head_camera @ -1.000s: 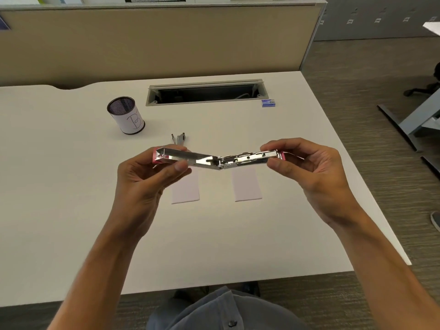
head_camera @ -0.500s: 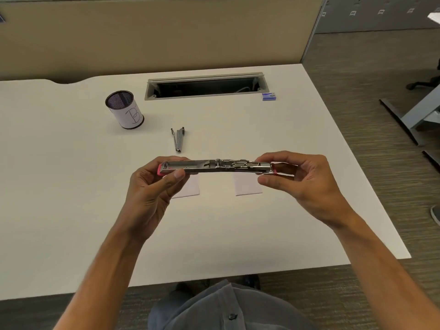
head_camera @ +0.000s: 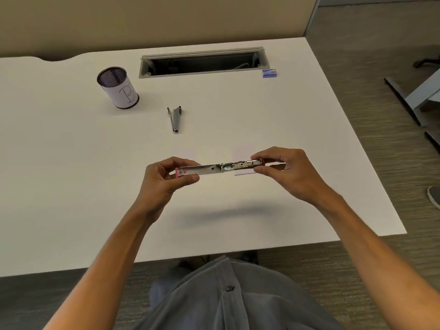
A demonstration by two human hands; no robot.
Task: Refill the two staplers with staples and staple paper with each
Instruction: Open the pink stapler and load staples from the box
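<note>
Right now the left hand (head_camera: 164, 179) and right hand (head_camera: 285, 171) are each pinching an end of the opened stapler (head_camera: 219, 167); keeping it level should help staples slide in.

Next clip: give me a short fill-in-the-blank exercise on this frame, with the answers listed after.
1. The opened pink stapler is held above the desk by ____ hands.
2. The mesh cup bears the handwritten letter ____.
3. The second stapler lies on the desk, held by ____ hand.
4. The blue staple box sits beside the cable slot's ____ end.

Answers: both; B; neither; right
</note>
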